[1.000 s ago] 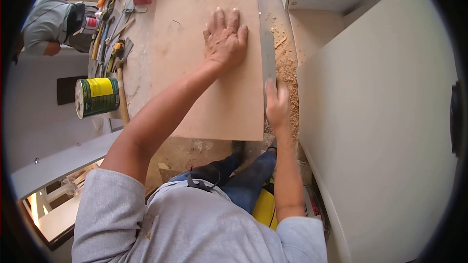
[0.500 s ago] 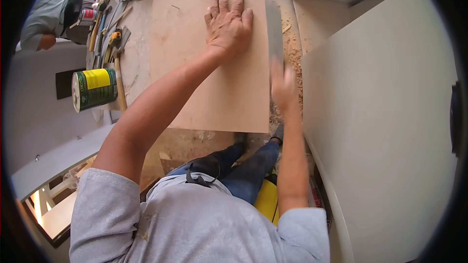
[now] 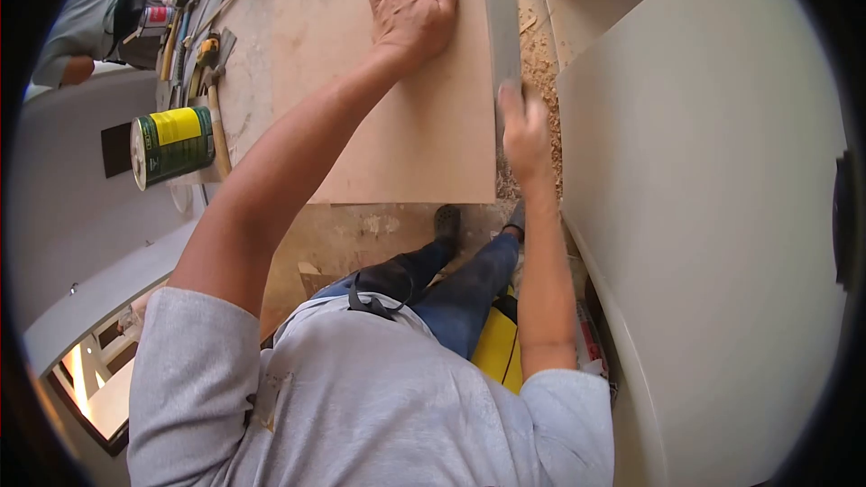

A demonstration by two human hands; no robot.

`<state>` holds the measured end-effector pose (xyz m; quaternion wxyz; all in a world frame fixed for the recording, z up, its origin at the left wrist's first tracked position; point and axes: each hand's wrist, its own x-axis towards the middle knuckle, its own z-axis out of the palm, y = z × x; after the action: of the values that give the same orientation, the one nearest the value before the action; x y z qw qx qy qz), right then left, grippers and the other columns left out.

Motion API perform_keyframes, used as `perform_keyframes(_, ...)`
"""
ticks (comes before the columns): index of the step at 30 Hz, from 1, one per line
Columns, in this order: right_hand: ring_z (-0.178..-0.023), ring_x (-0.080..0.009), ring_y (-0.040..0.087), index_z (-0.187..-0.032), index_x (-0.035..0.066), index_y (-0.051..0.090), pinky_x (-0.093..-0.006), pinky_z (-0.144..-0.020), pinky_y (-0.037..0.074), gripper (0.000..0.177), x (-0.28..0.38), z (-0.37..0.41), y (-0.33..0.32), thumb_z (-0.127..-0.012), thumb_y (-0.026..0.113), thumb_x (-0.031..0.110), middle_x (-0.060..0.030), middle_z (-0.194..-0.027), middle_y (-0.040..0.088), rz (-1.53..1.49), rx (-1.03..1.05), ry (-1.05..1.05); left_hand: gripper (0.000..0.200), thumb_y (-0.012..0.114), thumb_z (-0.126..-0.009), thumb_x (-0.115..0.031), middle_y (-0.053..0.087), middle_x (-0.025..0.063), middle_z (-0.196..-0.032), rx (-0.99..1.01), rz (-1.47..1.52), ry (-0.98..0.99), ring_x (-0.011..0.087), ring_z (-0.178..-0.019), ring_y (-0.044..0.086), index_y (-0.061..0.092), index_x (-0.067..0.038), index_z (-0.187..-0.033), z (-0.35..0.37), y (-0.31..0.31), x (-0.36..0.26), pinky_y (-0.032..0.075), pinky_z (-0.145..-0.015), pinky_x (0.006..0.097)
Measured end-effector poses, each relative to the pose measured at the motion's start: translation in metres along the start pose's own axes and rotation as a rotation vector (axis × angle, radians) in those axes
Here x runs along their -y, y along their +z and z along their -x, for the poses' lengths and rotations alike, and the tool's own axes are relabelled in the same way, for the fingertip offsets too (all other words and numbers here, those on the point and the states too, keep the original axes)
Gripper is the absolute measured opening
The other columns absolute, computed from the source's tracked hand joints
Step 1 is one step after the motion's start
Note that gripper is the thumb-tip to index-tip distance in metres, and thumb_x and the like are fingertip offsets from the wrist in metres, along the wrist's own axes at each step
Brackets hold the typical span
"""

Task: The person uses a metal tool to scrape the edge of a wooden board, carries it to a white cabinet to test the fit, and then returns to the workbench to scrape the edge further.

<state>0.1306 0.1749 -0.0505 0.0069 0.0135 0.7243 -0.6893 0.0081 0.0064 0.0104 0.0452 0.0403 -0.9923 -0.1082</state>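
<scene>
The right hand [image 3: 523, 131] has its grip closed on the handle end of a handsaw [image 3: 503, 32]; the hand is blurred and covers the handle, with one finger lying forward along the blade. The saw's long axis runs straight away from the person, blade tip pointing to the far side, tight against the right edge of a thin brown board [image 3: 397, 135]. The left hand [image 3: 413, 7] has no grip on anything: it lies spread, palm down, fingers pointing away, pressed flat on the far part of the board near that edge. The board lies flat on the table [image 3: 248, 99], its long axis also running away from the person. Sawdust [image 3: 544, 72] is heaped just right of the saw, against a large white panel [image 3: 713, 216]. Left of the board lie a wooden-handled hammer [image 3: 218, 135] and a green and yellow tin can [image 3: 171, 146] on its side
</scene>
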Motion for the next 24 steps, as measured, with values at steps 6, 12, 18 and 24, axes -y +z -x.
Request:
perform_keyframes(6, -0.085, -0.031, 0.069, -0.111, -0.007, 0.064, -0.0424, -0.079, 0.054, 0.054, 0.027, -0.137, 0.021, -0.105, 0.052, 0.046, -0.0228, -0.092, 0.07, 0.039, 0.043, 0.097, 0.063, 0.04, -0.104, -0.045, 0.03, 0.0271, -0.163, -0.039, -0.001, 0.0, 0.0441, -0.152, 0.026, 0.04, -0.011, -0.157, -0.002, -0.002, -0.003, 0.021, -0.123, 0.056)
perform_keyframes(12, -0.096, -0.047, 0.069, -0.115, -0.009, 0.061, -0.0496, -0.087, 0.053, 0.053, 0.022, -0.012, 0.005, -0.105, 0.05, 0.042, -0.0302, -0.101, 0.07, 0.07, -0.001, -0.017, 0.063, 0.038, -0.105, -0.045, 0.031, 0.0273, -0.163, -0.037, -0.04, 0.008, 0.0445, -0.151, 0.028, 0.039, -0.01, -0.158, -0.001, 0.008, 0.002, 0.022, -0.122, 0.0568)
perform_keyframes(18, -0.063, -0.0197, 0.065, -0.107, -0.002, 0.059, -0.033, -0.056, 0.05, 0.037, 0.021, 0.136, -0.026, -0.107, 0.052, 0.035, -0.0114, -0.075, 0.065, -0.187, 0.113, 0.447, 0.062, 0.039, -0.105, -0.044, 0.031, 0.0285, -0.163, -0.06, -0.031, 0.055, 0.0459, -0.151, 0.028, 0.04, -0.01, -0.156, -0.003, 0.001, 0.001, 0.023, -0.121, 0.0568)
perform_keyframes(24, -0.058, -0.0117, 0.058, -0.1, 0.0, 0.057, -0.0282, -0.052, 0.046, 0.038, 0.018, 0.081, -0.032, -0.109, 0.049, 0.036, -0.0039, -0.068, 0.059, -0.114, 0.03, 0.304, 0.061, 0.041, -0.104, -0.043, 0.035, 0.0284, -0.16, -0.078, -0.007, 0.074, 0.0452, -0.149, 0.03, 0.042, -0.009, -0.155, 0.0, 0.0, 0.001, 0.025, -0.121, 0.0561)
